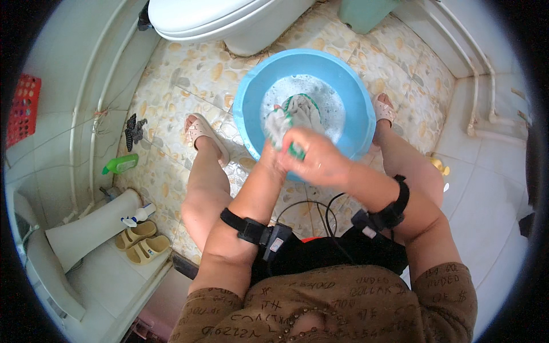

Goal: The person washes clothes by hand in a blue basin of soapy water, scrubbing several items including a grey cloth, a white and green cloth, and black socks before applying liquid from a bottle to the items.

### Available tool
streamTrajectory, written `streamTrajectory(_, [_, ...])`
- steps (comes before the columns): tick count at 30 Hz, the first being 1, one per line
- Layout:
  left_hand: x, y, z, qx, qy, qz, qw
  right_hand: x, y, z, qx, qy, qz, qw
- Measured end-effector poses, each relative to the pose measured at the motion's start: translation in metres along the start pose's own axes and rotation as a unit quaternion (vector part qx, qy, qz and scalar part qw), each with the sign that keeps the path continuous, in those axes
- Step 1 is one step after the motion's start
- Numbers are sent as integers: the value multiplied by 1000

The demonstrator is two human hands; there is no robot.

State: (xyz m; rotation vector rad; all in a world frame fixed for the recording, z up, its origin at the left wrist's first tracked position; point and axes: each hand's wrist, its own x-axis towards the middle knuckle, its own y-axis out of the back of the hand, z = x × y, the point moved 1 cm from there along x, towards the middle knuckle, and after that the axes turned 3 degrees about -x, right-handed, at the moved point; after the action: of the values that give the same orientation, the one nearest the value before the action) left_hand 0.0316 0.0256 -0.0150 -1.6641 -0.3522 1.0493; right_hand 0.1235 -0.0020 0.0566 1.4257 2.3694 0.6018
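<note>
Both hands are together over the near side of a light-blue plastic basin (245, 108) of sudsy water. A wet grey-white cloth (303, 113) with green edging is bunched between them, its far part hanging down to the foamy water (337, 108). My right hand (315, 153) is closed in a fist around the near end of the cloth and looks slightly blurred. Beneath the cloth and partly behind the right hand, my left hand (273, 155) also grips it; most of its fingers are hidden.
A white toilet (200, 23) stands beyond the basin, near a green bin (363, 14). At the left are a green bottle (121, 164), a dark crumpled cloth (135, 130), a pedestal washbasin (94, 226) and tan slippers (147, 250). Black cables (326, 214) hang near my lap.
</note>
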Motion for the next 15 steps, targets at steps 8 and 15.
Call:
streamTrajectory(8, [-7,-20,-31,145,-122,222,957,27,21,61,-15,-176,125,976])
streamTrajectory(15, [-5,-13,-21,127,-111,170,971,32,23,50,86,-14,147,985])
